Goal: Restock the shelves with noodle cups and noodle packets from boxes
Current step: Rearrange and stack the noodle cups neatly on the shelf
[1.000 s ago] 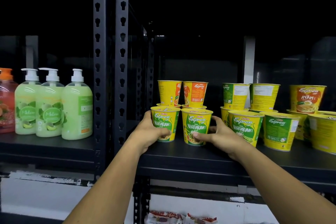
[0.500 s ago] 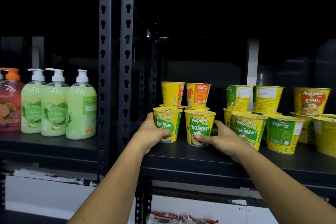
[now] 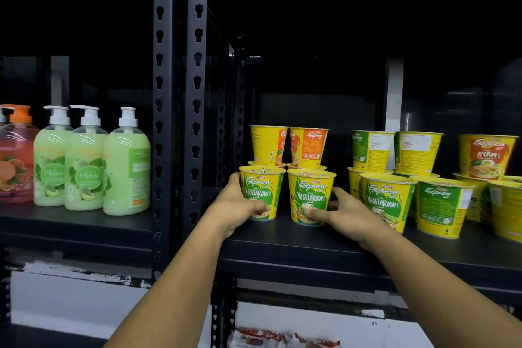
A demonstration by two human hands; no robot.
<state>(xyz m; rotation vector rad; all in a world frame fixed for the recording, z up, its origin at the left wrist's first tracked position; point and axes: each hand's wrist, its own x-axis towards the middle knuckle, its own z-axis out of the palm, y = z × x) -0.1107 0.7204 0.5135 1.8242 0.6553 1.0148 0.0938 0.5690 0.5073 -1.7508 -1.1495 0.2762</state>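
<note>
Holding a cup in each grip, the person stands at the shelf [image 3: 310, 251] with both arms stretched in. The left grip [image 3: 237, 206] curls round the left cup [image 3: 261, 192], thumb low across its front and the other fingers out of sight behind it. The right grip [image 3: 348, 215] does the same to the right cup [image 3: 310, 196], thumb pressed low on the label and fingers wrapped round the far side. Both cups appear to stand upright on the shelf near its front edge, just beside each other with a narrow gap between them and their green labels facing out. That, I take it, is why they are held low: the print is left readable, and each cup can be turned or nudged square without tipping. Right behind them are the back cups [image 3: 288, 147], orange-labelled and stacked two high, so this pair looks meant as the front row of that block. To the right, apart from the pair, the other cups [image 3: 395, 195] stand in a looser cluster, some with their backs turned out. I judge the placing nearly done; what remains is to let go cleanly, since light tapered cups could topple if a thumb drags. Past the post [image 3: 197, 93] on the left are soap bottles [image 3: 84, 164], and packets [image 3: 282, 340] lie below the shelf.
</note>
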